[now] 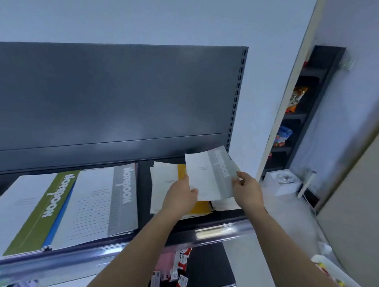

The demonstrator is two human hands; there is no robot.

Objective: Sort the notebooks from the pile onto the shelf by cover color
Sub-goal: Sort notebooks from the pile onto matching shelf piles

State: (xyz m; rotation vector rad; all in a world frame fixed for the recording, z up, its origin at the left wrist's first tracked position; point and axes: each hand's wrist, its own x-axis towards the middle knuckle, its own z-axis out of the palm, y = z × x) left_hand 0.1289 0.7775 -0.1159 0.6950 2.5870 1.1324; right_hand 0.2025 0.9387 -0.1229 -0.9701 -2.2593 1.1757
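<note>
**Head view.** A grey-banded notebook (209,175) is held just above the pile (164,183) at the right end of the shelf (144,188). The left hand (181,197) grips its near left edge, thumb on the white cover. The right hand (248,189) pinches the right edge at the grey band. The fingers of both hands are closed on this one notebook. The pile beneath is loosely fanned, with a yellow cover (182,170) showing between white ones.

**Key relation.** The grey stack (104,201), whose top cover bears the same band, lies to the left of the held notebook, across a bare strip of shelf. The green stack (35,213) lies further left. The held notebook's long axis runs front to back, its far end tilted slightly rightward, close to the grey stack's axis. The left hand is nearer that stack, so placement appears to call for a leftward carry with little turning.
</note>
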